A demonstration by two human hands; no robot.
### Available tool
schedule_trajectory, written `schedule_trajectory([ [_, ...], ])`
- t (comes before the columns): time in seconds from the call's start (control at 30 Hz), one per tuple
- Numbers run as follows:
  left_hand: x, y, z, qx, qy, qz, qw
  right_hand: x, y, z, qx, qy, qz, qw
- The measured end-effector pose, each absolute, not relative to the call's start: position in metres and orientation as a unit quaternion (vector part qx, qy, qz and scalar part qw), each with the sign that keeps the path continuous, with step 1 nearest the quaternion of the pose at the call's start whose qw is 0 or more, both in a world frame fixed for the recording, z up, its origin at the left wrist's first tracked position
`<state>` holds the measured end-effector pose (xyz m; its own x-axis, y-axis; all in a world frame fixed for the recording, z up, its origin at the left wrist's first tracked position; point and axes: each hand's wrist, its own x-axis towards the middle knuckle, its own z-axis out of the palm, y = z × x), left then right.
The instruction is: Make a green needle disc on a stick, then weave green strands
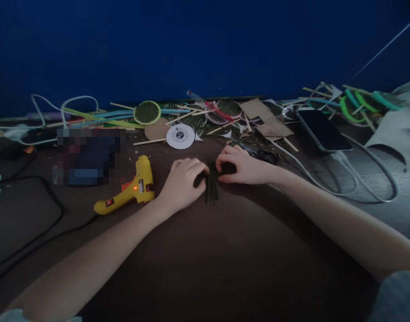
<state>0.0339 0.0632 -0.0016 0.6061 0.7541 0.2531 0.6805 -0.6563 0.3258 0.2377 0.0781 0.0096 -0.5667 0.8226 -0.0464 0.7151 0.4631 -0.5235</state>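
Between my two hands, a small bundle of dark green flat strips (211, 183) lies over the dark table, with loose ends pointing toward me. My left hand (183, 181) has its fingers curled and pinches the left edge of the strips. From the other side my right hand (240, 164) pinches them, thumb and forefinger bent into a ring. Whether the strips are woven together is too dim to tell. Left of my left hand lies a yellow glue gun (137, 188), its small orange light lit.
Black-handled scissors (267, 156) lie behind my right wrist. At the back are a round white printed card (180, 136), cardboard pieces (275, 127), sticks and several round green-filled fans (147, 112). A phone (322, 129) with a white cable (345, 165) is at right. Black cords (53, 235) run at left.
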Motion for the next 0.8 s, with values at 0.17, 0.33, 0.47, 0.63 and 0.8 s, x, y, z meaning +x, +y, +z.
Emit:
schedule_trajectory([
  [0.17,0.033,0.063,-0.003,0.908,0.372,0.190,0.041,0.235,0.077,0.009,-0.462,-0.846,0.236,0.121],
  [0.33,0.032,0.063,-0.003,0.916,0.345,0.204,0.008,0.234,0.075,0.013,-0.423,-0.876,0.176,0.151],
  [0.47,0.031,0.062,0.000,0.913,0.344,0.217,0.005,0.233,0.073,0.013,-0.384,-0.897,0.141,0.165],
  [0.63,0.032,0.062,0.006,0.908,0.364,0.205,0.029,0.230,0.072,0.010,-0.366,-0.904,0.145,0.169],
  [0.8,0.031,0.064,0.007,0.913,0.355,0.200,0.029,0.227,0.068,0.009,-0.376,-0.903,0.114,0.173],
])
